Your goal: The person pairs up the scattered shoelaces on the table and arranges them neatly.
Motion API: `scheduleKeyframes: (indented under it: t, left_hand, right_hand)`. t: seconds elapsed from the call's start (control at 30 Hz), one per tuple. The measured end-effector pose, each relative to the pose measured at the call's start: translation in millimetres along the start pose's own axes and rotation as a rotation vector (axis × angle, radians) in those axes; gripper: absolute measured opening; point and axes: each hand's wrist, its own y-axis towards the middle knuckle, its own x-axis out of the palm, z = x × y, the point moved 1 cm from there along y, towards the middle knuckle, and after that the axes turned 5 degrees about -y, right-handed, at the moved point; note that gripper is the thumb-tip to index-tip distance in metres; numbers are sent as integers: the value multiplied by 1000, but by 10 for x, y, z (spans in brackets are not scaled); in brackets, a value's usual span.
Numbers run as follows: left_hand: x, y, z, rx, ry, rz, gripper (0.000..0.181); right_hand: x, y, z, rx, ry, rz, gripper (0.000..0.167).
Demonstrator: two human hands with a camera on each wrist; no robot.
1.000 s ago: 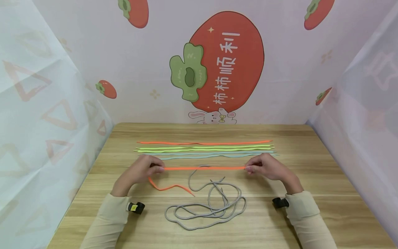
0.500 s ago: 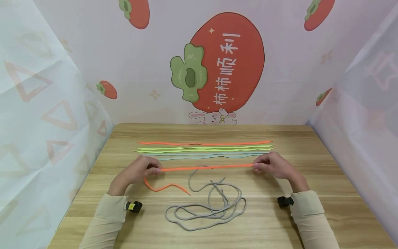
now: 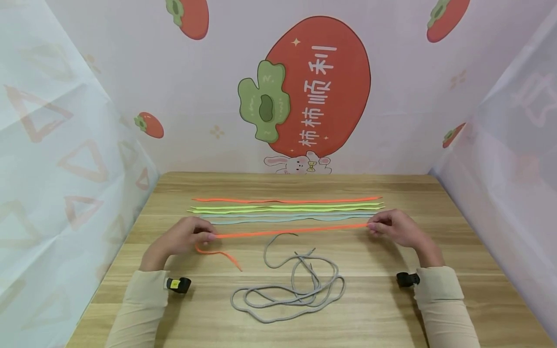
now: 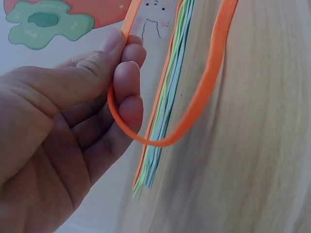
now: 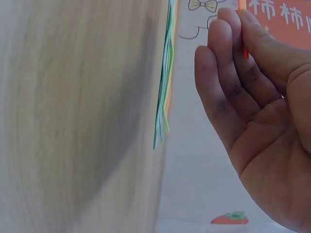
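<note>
An orange lace (image 3: 291, 230) is stretched between the two hands above the table. The left hand (image 3: 184, 235) pinches it between thumb and index finger, and its loose tail (image 3: 226, 255) hangs and curves to the right below that hand. In the left wrist view the tail (image 4: 194, 107) forms a loop under the left hand (image 4: 63, 116). The right hand (image 3: 398, 229) pinches the lace's other end, a short tip (image 5: 246, 52) poking out beneath the thumb of the right hand (image 5: 272, 107) in the right wrist view.
Behind the hands lie another orange lace (image 3: 283, 201), yellow-green laces (image 3: 283, 209) and light blue laces (image 3: 283, 221), side by side. A tangled grey cord (image 3: 278, 303) lies nearer on the wooden table (image 3: 348, 328). Printed cloth (image 3: 391, 96) surrounds the back and sides.
Both hands have moved apart, left hand leftward, right hand rightward and slightly back. The stretch of orange lace between them has grown longer, and the loose tail has shortened and shifted left.
</note>
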Motion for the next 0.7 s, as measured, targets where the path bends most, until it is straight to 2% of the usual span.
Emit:
scheduleKeyframes:
  t: [0.43, 0.7]
  left_hand:
    - [-137, -107, -191, 7, -35, 33, 13]
    - [-231, -220, -247, -32, -5, 89, 10]
  right_hand:
    - [-88, -68, 168, 24, -64, 78, 16]
    - [-130, -114, 287, 47, -63, 108, 17]
